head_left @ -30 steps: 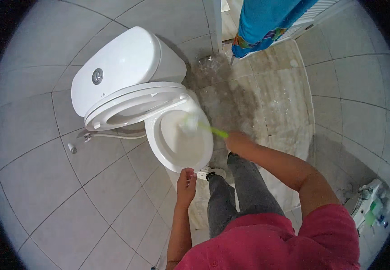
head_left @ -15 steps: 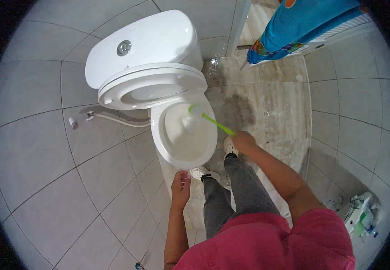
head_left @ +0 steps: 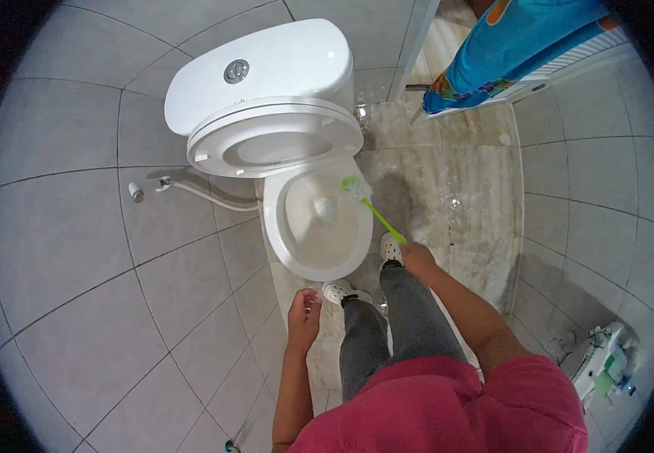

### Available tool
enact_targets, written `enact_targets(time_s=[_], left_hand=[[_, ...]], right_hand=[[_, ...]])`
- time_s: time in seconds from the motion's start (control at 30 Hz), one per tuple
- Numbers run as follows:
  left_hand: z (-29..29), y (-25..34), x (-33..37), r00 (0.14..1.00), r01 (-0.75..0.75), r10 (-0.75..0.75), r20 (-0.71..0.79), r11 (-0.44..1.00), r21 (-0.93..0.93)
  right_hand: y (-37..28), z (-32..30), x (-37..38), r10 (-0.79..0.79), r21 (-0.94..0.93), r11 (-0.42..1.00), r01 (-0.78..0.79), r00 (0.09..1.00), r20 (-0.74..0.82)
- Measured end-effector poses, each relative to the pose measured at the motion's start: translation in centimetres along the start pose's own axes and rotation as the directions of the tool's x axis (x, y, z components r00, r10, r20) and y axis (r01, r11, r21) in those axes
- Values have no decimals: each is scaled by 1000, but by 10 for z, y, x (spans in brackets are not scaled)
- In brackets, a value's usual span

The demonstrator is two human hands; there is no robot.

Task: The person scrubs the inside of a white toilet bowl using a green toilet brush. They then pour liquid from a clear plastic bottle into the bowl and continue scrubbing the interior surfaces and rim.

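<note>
My right hand (head_left: 419,261) is closed around the handle end of a bright green toilet brush (head_left: 384,220). Its bristle head, with whitish foam on it, is over the right inner rim of the white toilet bowl (head_left: 280,243); whether it touches the rim I cannot tell. Cloudy water lies in the bowl. The raised toilet seat and lid (head_left: 214,155) lean back against the tank (head_left: 289,68). Just in front of the bowl, my left hand (head_left: 305,318) hangs with loosely curled fingers, and I see nothing held in it.
Grey tiled wall (head_left: 63,219) lies to the left, with a small valve and hose (head_left: 210,195). Wet, stained beige floor (head_left: 455,174) runs along the right. A blue patterned cloth (head_left: 508,57) hangs at the doorway. Several bottles (head_left: 612,370) stand at the lower right. My feet wear pale clogs (head_left: 342,293).
The brush head has moved right, from inside the bowl to its right rim. My right hand has shifted slightly right and toward me. The view has shifted a little; my left hand stays nearly in place.
</note>
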State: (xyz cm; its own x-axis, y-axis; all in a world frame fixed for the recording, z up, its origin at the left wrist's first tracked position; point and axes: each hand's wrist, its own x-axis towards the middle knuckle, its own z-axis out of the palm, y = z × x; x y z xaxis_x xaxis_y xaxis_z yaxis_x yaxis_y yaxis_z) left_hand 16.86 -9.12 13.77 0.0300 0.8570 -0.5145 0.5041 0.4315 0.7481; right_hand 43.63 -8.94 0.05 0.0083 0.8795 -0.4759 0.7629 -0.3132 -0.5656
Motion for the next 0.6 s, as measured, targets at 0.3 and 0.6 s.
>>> enact_targets(time_s=[0.3,0.6], left_hand=[[-1,1,1,1000,-14,14,8,1000,-19],[3,-4,-1,1000,-16,16,-4,1000,-25]], right_hand=[[-16,10,16,130,18,991,-135,976,176],[-27,-12,57,496,291,733,-615,776,390]])
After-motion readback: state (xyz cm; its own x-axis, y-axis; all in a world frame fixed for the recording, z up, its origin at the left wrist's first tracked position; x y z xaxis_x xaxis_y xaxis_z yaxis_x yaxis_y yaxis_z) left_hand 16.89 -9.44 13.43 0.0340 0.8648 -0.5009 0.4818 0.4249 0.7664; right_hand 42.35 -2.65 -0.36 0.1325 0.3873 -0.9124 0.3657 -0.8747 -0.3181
